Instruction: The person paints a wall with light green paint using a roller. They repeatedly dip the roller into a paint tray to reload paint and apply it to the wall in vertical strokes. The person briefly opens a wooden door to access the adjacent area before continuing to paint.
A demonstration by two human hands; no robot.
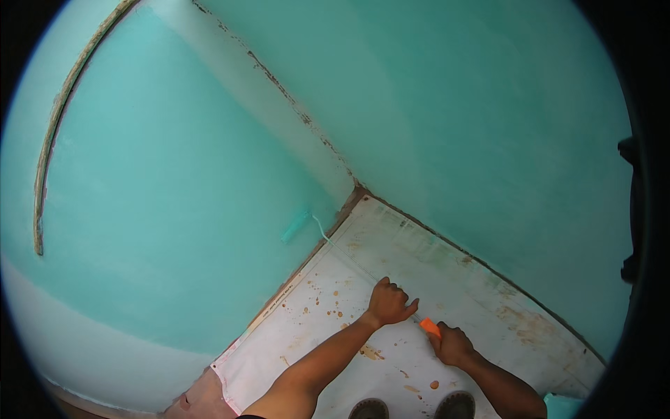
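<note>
A paint roller (296,227) with a teal, paint-covered sleeve lies against the left wall (174,174), low down near the corner. Its thin pale rod runs back from the wall to an orange handle (430,327). My right hand (452,344) is closed round that handle. Farther up the rod, my left hand (391,303) is closed on it, with the thumb pointing out to the right. Teal paint covers much of the left wall, while its lower left part and a strip beside the corner look paler.
A white sheet (328,279) with brown splatters covers the floor into the corner. My two dark shoes (368,408) stand on it. The right wall (488,126) is teal too. A teal object (564,406), partly cut off, sits at lower right. A long wooden strip (59,105) runs along the left wall.
</note>
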